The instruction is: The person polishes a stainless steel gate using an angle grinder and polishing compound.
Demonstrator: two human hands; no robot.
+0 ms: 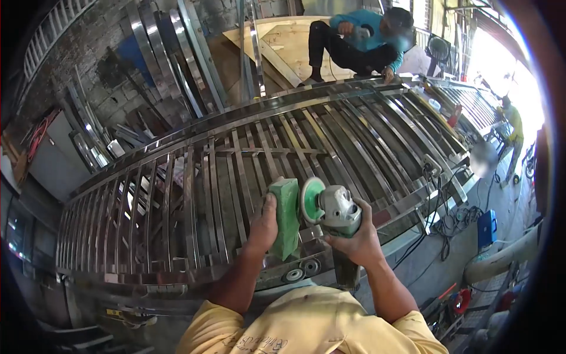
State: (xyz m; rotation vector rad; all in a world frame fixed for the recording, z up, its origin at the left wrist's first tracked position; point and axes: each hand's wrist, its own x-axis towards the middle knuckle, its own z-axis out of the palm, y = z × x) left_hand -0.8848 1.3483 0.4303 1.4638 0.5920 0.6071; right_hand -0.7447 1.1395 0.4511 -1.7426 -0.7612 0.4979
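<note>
My left hand is wrapped round a green block of polishing compound, held upright. In my right hand is an angle grinder, gripped round its silver head with the body hanging down. Its round polishing disc, pale with a green backing, faces the block from the right, with the two close together. Both hands are above the near edge of a large shiny metal gate made of many parallel bars, which lies flat.
Across the gate, a person in a blue top crouches, holding a grinder. Another person in yellow stands far right. Cables and a blue case lie on the floor at right. Metal tubes lean at the back wall beside plywood.
</note>
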